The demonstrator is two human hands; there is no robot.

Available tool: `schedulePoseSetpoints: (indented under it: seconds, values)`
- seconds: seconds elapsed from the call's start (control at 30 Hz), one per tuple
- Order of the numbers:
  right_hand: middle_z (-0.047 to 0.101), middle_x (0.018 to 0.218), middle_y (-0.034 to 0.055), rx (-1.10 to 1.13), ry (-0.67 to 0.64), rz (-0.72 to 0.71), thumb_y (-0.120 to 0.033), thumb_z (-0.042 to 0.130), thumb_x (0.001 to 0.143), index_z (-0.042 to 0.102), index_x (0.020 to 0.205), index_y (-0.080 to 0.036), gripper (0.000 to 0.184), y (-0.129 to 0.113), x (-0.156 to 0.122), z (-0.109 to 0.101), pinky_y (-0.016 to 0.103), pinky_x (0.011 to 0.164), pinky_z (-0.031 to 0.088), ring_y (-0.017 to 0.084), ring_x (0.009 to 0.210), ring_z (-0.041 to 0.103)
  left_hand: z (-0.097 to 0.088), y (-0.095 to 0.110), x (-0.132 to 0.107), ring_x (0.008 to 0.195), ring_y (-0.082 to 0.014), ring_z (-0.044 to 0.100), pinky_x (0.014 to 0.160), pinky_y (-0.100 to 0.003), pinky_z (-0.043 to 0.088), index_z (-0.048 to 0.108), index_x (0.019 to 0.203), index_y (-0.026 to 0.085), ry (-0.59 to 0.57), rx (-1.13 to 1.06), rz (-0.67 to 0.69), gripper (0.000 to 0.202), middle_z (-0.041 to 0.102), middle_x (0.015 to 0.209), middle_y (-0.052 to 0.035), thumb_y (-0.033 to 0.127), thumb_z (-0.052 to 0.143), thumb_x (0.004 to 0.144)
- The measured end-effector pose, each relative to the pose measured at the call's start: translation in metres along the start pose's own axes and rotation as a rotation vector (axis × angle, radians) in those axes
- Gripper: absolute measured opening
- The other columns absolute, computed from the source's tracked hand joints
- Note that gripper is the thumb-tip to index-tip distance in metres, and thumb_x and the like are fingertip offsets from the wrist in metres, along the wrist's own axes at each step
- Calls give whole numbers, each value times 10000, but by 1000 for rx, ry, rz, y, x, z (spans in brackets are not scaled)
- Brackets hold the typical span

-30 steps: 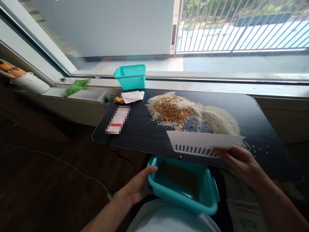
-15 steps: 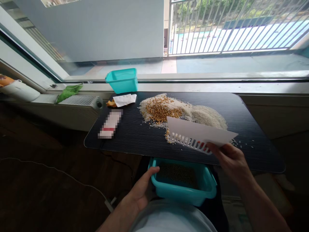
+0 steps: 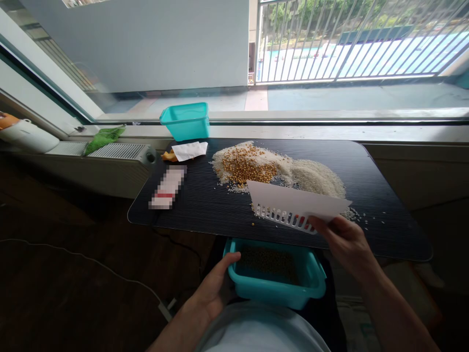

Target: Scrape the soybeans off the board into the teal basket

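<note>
My right hand (image 3: 346, 239) pinches the right end of a white sheet with a row of slots (image 3: 296, 203) along its lower edge. The sheet is tilted just above the table, in front of the grain. Behind it lies a spread pile of white rice (image 3: 318, 176), with round yellow beans (image 3: 247, 168) gathered on its left part. My left hand (image 3: 218, 278) grips the left rim of a teal plastic basin (image 3: 278, 291), thumb over the edge. Small dark grains (image 3: 269, 261) cover the basin's floor, dim in shadow.
The dark table (image 3: 198, 205) has rounded corners and stands against the windowsill. A second teal container (image 3: 186, 122) is at its back left. Near it lie a white paper (image 3: 189, 150) and a blurred pinkish-white packet (image 3: 168, 187). A white cable (image 3: 91, 259) crosses the floor.
My right hand has brought the slotted sheet slightly left and toward me. A stray yellow bean now shows on the table in front of it. My left hand stays on the basin.
</note>
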State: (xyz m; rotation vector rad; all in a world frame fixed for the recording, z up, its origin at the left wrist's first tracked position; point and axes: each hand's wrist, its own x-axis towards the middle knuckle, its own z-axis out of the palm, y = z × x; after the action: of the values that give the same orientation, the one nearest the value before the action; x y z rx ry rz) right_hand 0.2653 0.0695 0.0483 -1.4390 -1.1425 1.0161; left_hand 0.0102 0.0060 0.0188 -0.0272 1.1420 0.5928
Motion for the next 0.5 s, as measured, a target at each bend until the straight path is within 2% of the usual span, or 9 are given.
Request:
schedulePoseSetpoints:
  seconds: [0.17, 0.27, 0.37, 0.43, 0.5]
  values:
    - [792, 809, 25, 74, -79, 28, -562, 828, 581, 796, 811, -236, 400, 6, -1, 14, 319, 714, 604, 210, 705, 722, -6, 1, -2, 903, -276, 697, 825, -361, 526, 588, 1239, 138, -5, -48, 3, 490, 747, 976, -115, 396, 618, 824]
    - [795, 855, 41, 62, -202, 34, -562, 809, 617, 801, 870, -224, 421, 5, -7, 18, 332, 730, 607, 216, 724, 726, -11, 2, -3, 925, -273, 696, 841, -361, 524, 577, 1262, 151, 0, -80, 15, 503, 744, 1009, -110, 376, 638, 816]
    - [795, 850, 59, 32, -329, 56, -541, 802, 645, 803, 883, -208, 410, 2, -12, 13, 340, 707, 615, 230, 714, 732, -14, 3, -3, 932, -268, 690, 836, -360, 529, 584, 1250, 129, 3, -75, 34, 488, 739, 1036, -122, 368, 625, 827]
    - [795, 843, 59, 22, -291, 47, -535, 803, 646, 801, 874, -210, 397, 2, -12, 7, 348, 700, 620, 239, 714, 736, -14, 3, -3, 924, -262, 688, 824, -355, 533, 591, 1236, 119, 7, -62, 45, 469, 737, 1040, -127, 365, 610, 838]
    - [794, 831, 50, 2, -128, -2, -538, 798, 651, 798, 866, -220, 385, 5, -8, 1, 350, 699, 621, 241, 717, 739, -12, 3, -3, 916, -252, 687, 808, -346, 537, 591, 1239, 134, 27, -54, 58, 450, 736, 1043, -118, 352, 604, 845]
